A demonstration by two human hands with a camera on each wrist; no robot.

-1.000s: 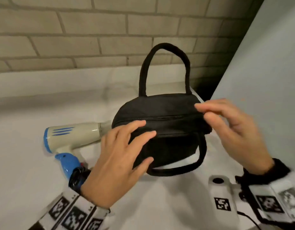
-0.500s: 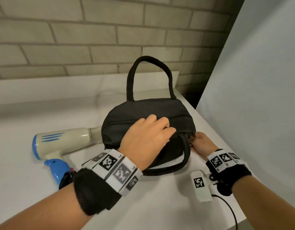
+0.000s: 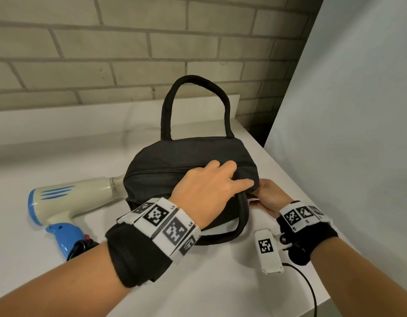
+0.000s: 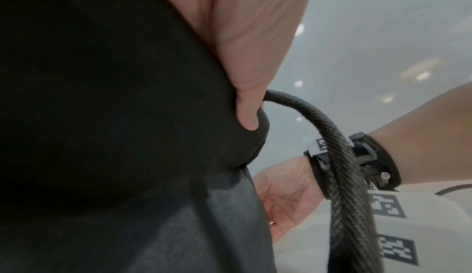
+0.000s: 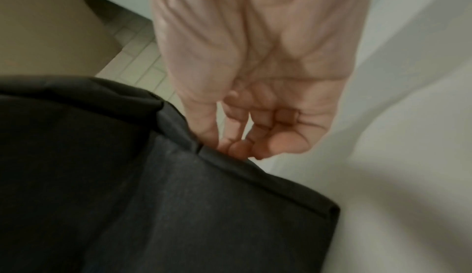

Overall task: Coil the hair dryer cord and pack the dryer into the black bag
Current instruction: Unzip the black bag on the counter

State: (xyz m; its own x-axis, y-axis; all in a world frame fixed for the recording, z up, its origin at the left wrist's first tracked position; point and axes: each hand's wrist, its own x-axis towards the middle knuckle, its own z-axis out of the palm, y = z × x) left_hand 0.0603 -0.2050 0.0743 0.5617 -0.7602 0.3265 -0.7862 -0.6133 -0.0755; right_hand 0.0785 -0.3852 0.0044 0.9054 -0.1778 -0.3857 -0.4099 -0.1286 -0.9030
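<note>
The black bag (image 3: 175, 156) stands on the white counter (image 3: 220, 289), zip closed along its top, one handle upright and the other hanging down the front. My left hand (image 3: 211, 186) lies over the bag's top right part with fingers curled into the fabric; its thumb (image 4: 245, 115) presses into the bag's side (image 4: 102, 115). My right hand (image 3: 268, 195) is at the bag's right end, curled fingertips (image 5: 237, 146) meeting the thumb on its seam (image 5: 153, 196). The cream and blue hair dryer (image 3: 72, 197) lies to the left, nozzle against the bag, its dark cord (image 3: 83, 244) bundled at the handle base.
A brick wall runs behind the counter. A pale panel (image 3: 346, 133) rises close on the right, with a dark gap at the back corner. The counter's edge falls away at the front right. A white tagged camera unit (image 3: 267, 250) with a black cable hangs off my right wrist.
A second ago both hands hovered above the bag. The left hand has come down onto its top and the right hand has dropped to its right end; little has shifted in the last half second.
</note>
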